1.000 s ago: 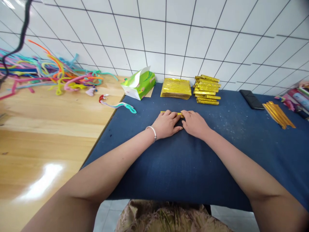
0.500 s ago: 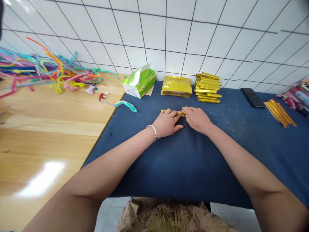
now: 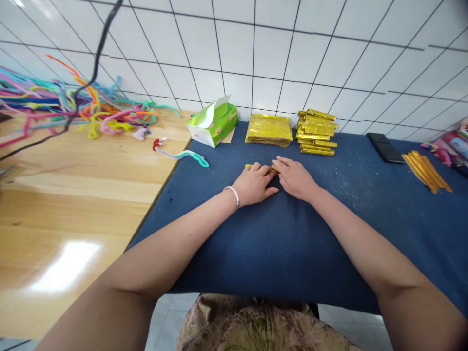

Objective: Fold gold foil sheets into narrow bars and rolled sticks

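Observation:
A narrow folded strip of gold foil paper (image 3: 248,165) lies on the dark blue cloth, mostly covered by my hands. My left hand (image 3: 254,185) lies over it, fingers stretched flat on the strip and thumb apart toward me. My right hand (image 3: 294,178) is at the strip's right end with its fingertips together on the paper, where a bit of orange-brown shows. Behind my hands sits a stack of flat gold foil paper (image 3: 268,130). Right of it is a pile of gold foil rolls (image 3: 316,132).
A green tissue box (image 3: 214,122) stands left of the stack. Colourful pipe cleaners (image 3: 106,114) spread over the wooden table (image 3: 91,195), with a twisted piece (image 3: 186,155) at its edge. A black cable (image 3: 95,63) hangs at left. A phone (image 3: 385,147) and orange-gold strips (image 3: 427,170) lie right.
My right hand has shifted slightly up and left along the strip, and an orange-brown bit now shows at its fingertips. The black cable has come further into view at the left.

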Available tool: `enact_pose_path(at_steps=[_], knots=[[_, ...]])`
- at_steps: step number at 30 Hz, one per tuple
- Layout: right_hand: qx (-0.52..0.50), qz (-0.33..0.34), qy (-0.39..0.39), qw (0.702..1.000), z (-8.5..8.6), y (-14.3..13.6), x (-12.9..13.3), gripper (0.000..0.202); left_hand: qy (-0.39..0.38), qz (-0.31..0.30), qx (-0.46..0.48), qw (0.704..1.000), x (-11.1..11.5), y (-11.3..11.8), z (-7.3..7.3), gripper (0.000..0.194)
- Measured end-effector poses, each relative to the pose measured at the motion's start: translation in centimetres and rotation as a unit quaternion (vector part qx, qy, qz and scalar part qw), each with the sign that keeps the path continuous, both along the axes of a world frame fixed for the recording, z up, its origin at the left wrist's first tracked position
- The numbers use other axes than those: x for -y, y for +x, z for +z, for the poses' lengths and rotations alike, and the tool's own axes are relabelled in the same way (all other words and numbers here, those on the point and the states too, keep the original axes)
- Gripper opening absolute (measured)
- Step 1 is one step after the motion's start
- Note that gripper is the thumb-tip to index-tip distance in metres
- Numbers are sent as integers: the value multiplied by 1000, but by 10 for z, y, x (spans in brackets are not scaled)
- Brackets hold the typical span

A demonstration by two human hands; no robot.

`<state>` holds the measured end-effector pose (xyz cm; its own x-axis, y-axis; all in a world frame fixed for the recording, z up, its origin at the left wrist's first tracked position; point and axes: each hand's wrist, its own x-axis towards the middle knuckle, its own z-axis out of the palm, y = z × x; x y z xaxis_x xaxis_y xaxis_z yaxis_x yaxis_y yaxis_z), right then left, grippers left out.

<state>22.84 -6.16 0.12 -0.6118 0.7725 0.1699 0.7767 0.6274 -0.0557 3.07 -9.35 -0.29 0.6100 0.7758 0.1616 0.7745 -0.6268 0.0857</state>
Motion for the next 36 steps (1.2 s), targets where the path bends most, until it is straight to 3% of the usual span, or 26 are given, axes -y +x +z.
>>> enact_pose_path(at_steps=[18,24,29,36], knots=[[30,-20,32,999,-5,1,9,43,-6,8,9,1000,-2,-8,-3,64],[26,-23,23,999,-4,1,10,43,-82,-1,16,997,-20,-47,4,51],[12,-14,-5,1000,-4,6,6,42,-172,-89,59,979,-52,-85,-5,40],[-9,7,-22,1000,-4,13,0,40,-158,-88,96,979,-58,-93,-12,36]])
